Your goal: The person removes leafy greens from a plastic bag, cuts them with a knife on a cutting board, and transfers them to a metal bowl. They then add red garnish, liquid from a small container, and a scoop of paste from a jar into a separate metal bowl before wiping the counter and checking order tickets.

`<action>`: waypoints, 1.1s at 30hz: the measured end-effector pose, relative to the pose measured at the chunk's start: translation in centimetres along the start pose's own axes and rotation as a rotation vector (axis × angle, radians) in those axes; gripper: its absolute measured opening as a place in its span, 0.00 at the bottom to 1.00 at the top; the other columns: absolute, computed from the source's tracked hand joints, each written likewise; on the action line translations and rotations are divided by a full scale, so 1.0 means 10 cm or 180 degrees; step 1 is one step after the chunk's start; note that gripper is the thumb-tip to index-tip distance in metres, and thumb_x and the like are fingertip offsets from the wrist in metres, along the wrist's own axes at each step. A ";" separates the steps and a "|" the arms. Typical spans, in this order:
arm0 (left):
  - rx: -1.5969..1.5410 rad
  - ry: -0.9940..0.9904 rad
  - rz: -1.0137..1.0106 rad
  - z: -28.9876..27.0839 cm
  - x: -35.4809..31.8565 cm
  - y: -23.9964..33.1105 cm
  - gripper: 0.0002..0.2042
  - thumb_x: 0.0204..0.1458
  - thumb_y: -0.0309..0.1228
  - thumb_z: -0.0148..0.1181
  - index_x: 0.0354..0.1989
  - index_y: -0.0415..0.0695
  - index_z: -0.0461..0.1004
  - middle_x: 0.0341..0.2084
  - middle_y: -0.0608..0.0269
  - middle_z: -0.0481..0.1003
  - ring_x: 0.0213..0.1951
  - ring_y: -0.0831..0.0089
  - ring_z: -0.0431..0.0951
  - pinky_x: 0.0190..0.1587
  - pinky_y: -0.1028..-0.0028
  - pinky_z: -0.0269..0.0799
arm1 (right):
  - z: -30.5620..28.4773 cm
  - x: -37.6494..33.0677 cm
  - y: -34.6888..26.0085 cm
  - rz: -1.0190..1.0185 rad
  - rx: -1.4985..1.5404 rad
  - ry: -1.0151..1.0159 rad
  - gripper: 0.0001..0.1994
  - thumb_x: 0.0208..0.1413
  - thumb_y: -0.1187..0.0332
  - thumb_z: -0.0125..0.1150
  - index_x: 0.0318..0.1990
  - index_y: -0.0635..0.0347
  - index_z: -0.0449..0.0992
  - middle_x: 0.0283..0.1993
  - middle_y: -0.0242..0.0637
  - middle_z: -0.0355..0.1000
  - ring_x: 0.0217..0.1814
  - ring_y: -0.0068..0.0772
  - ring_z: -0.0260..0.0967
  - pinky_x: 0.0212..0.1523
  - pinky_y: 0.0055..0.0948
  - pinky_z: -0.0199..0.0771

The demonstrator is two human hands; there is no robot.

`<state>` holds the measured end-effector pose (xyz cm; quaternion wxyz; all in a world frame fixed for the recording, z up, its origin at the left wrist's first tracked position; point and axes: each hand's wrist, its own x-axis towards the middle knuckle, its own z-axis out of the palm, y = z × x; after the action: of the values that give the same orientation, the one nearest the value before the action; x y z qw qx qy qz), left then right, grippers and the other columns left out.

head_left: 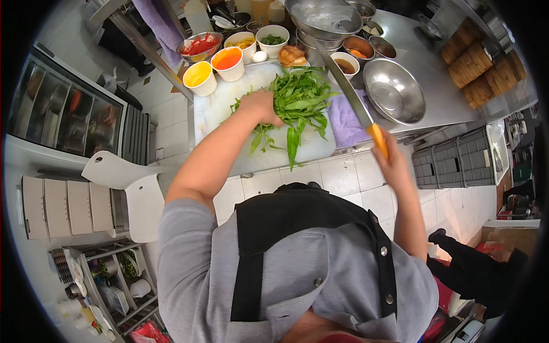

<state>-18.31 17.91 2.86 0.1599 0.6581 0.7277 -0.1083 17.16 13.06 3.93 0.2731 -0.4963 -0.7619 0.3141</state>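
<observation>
A heap of long-leaved greens (300, 97) lies on the white cutting board (214, 117), with some leaves hanging over its front edge. My left hand (262, 107) presses down on the left side of the heap, its fingers closed round stems and partly hidden by leaves. In my right hand (394, 162) is a large kitchen knife (353, 94), gripped by its yellow handle. The blade points up and away to the left, above a purple cloth (347, 120) and to the right of the greens.
Behind the greens stand tubs of yellow sauce (198, 78) and orange sauce (227, 64), a white egg (259, 56) and a bowl of red strips (200, 46). An metal bowl (394, 91) sits at the right. Grey crates (454, 157) stand below the counter; a white chair (140, 194) is at left.
</observation>
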 end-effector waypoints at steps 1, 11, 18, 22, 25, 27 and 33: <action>-0.0209 -0.0145 0.0047 -0.03 0.04 -0.03 0.42 0.27 0.51 0.72 0.54 0.43 0.67 0.48 0.55 0.72 0.51 0.61 0.72 0.53 0.62 0.67 | 0.11 -0.15 -0.04 -0.0070 0.0033 0.0069 0.27 0.57 0.70 0.56 0.64 0.51 0.57 0.57 0.53 0.66 0.60 0.48 0.64 0.56 0.37 0.65; -0.0809 -0.0584 0.0363 -0.07 0.28 -0.16 0.36 0.25 0.47 0.73 0.46 0.40 0.74 0.41 0.52 0.77 0.43 0.60 0.77 0.49 0.67 0.71 | 0.80 -0.41 -0.12 -0.0548 -0.0563 -0.0324 0.33 0.56 0.69 0.56 0.68 0.36 0.51 0.31 0.48 0.70 0.29 0.53 0.71 0.32 0.45 0.72; -0.0344 -0.0438 0.0140 0.00 0.26 -0.06 0.33 0.28 0.45 0.74 0.47 0.42 0.74 0.47 0.53 0.74 0.49 0.59 0.74 0.50 0.65 0.72 | 0.80 -0.27 -0.31 -0.0308 -0.1122 -0.0626 0.32 0.57 0.68 0.52 0.68 0.37 0.50 0.26 0.51 0.69 0.26 0.54 0.70 0.29 0.47 0.71; -0.0242 -0.0326 -0.0166 -0.02 0.19 0.04 0.34 0.29 0.44 0.74 0.48 0.42 0.73 0.50 0.54 0.72 0.51 0.59 0.73 0.52 0.64 0.71 | 0.83 -0.09 -0.37 -0.0264 -0.1018 -0.0760 0.31 0.57 0.68 0.51 0.68 0.38 0.50 0.25 0.53 0.70 0.27 0.55 0.70 0.30 0.49 0.70; -0.0183 -0.0315 -0.0213 -0.01 0.18 0.07 0.35 0.30 0.44 0.75 0.49 0.42 0.72 0.53 0.54 0.70 0.52 0.58 0.73 0.52 0.64 0.72 | 0.91 0.09 -0.38 -0.0225 -0.0790 -0.0848 0.30 0.57 0.69 0.49 0.68 0.39 0.50 0.25 0.54 0.71 0.28 0.55 0.71 0.31 0.50 0.70; -0.0252 -0.0171 -0.0328 -0.05 0.13 0.11 0.34 0.32 0.44 0.74 0.50 0.43 0.71 0.53 0.54 0.69 0.53 0.58 0.72 0.51 0.64 0.72 | 0.97 0.24 -0.39 -0.0030 -0.1022 -0.1098 0.32 0.57 0.70 0.50 0.68 0.39 0.48 0.26 0.55 0.71 0.29 0.57 0.70 0.32 0.50 0.68; -0.0186 0.0255 -0.0502 0.20 0.15 0.08 0.33 0.37 0.43 0.72 0.53 0.43 0.68 0.53 0.55 0.68 0.55 0.57 0.69 0.52 0.62 0.70 | 1.26 0.37 -0.29 -0.0292 -0.0985 -0.0861 0.33 0.57 0.70 0.50 0.69 0.37 0.46 0.23 0.55 0.70 0.27 0.58 0.70 0.31 0.50 0.67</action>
<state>-17.49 18.63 0.48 0.1407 0.5977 0.7859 -0.0728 4.98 12.94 -1.76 0.1029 -0.4504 -0.8525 0.2443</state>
